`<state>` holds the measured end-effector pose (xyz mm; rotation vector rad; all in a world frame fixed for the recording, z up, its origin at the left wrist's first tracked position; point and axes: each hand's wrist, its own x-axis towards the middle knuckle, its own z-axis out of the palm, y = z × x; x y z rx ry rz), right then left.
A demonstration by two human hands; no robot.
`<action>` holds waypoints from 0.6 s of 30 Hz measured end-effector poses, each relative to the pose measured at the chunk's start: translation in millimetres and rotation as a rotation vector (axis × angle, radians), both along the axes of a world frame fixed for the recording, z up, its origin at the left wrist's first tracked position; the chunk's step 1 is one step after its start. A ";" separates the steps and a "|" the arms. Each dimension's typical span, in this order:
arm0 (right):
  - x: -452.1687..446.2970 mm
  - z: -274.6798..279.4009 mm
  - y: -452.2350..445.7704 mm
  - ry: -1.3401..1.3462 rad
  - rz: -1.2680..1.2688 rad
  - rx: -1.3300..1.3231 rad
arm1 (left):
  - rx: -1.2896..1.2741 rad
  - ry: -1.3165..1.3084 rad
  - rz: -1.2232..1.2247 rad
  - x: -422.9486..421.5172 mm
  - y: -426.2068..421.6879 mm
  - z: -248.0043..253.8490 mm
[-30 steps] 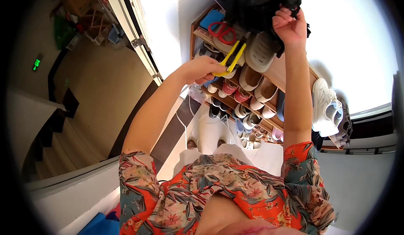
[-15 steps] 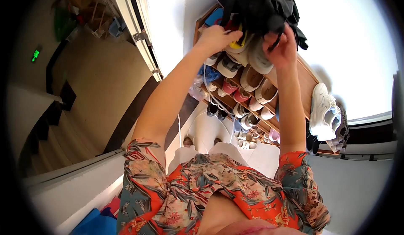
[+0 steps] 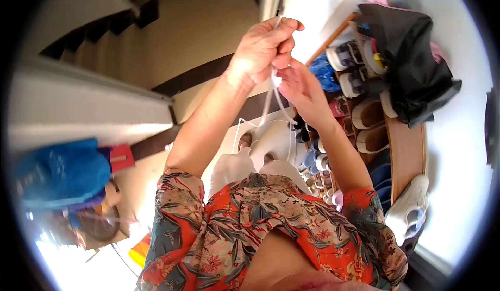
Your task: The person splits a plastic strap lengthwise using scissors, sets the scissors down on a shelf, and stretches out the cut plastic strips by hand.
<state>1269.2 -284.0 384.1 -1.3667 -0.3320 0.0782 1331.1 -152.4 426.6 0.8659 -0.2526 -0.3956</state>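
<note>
My left hand (image 3: 264,49) is raised in front of me, its fingers closed round a white cord (image 3: 269,102). The cord hangs below my hands in loose loops toward the floor. Just below and to the right, my right hand (image 3: 303,91) has its fingers pinched at the same cord, close beneath the left. What lies inside the left fist is hidden. A black bag (image 3: 409,64) drapes over the top of the wooden shoe rack (image 3: 409,148), apart from both hands.
Several pairs of shoes fill the rack, with a white sneaker (image 3: 409,205) at its near end. A blue plastic bag (image 3: 324,74) is beside the shelves. Left are a doorway with stairs (image 3: 104,46), a large blue bag (image 3: 65,171) and a red box (image 3: 121,157).
Both hands have left the black bag and come together on the white cord. My right hand has let go of the black strap. The view has turned left toward the doorway.
</note>
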 end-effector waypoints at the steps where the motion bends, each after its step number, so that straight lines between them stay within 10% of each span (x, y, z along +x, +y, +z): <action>1: 10.1 1.2 2.5 -0.027 0.169 -0.174 | -0.041 0.005 0.023 -2.9 5.2 -1.8; 8: -12.2 1.7 60.7 0.375 0.333 0.104 | 0.009 -0.104 0.448 -60.0 64.0 -34.0; 12: -49.0 8.2 96.2 0.386 0.548 0.230 | -0.210 -0.058 0.199 -158.2 91.7 -98.9; 18: 39.1 -12.2 110.6 0.106 0.599 -0.011 | 0.244 0.051 0.404 -129.0 91.4 -119.1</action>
